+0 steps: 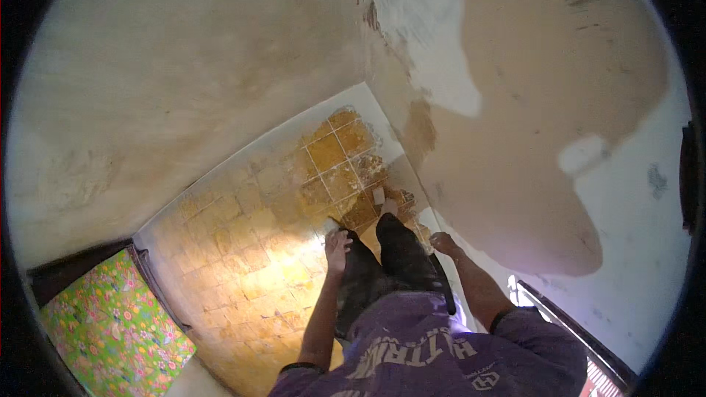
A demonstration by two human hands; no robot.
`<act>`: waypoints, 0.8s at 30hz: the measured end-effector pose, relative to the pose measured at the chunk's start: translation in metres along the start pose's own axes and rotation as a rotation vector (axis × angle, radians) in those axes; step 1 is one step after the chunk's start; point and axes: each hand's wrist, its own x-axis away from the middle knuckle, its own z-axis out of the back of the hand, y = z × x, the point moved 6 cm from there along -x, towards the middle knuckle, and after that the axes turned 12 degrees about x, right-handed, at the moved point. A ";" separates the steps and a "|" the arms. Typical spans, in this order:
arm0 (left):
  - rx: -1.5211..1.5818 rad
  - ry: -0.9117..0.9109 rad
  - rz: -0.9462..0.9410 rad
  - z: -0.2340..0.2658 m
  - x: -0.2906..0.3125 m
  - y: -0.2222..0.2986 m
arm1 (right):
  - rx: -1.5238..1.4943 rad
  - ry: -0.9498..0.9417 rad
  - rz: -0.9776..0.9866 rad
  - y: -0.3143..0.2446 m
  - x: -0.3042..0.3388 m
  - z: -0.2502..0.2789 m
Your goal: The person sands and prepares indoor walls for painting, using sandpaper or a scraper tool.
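My left hand (337, 248) hangs beside my left thigh, its fingers loosely spread with nothing visible in them. On the other side my right hand (444, 243) is out near the right wall, its fingers curled closed. A dark narrow strip (446, 283) runs below it along my trouser leg; whether the hand grips it I cannot tell. Dark trousers (360, 272) cover my legs. My right foot (390, 206) stands on the tiled floor (325, 153), with a small whitish flat patch (379, 195) at it. The left foot is mostly hidden.
Stained walls (243, 51) meet in a corner ahead, and a wide shadow (537, 154) falls across the right wall. At the lower left stands a dark-framed piece of furniture with a green floral cover (118, 331). A dark long edge (573, 334) lies at the lower right.
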 end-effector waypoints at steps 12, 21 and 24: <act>-0.227 0.299 0.383 0.114 -0.089 -0.178 | 0.299 0.041 -0.116 0.108 -0.151 -0.179; -0.433 0.056 0.413 0.144 -0.104 -0.216 | -0.668 -0.127 -0.486 0.122 -0.346 -0.415; -0.426 0.199 0.418 0.168 -0.114 -0.209 | -0.542 -0.027 -0.459 0.144 -0.364 -0.446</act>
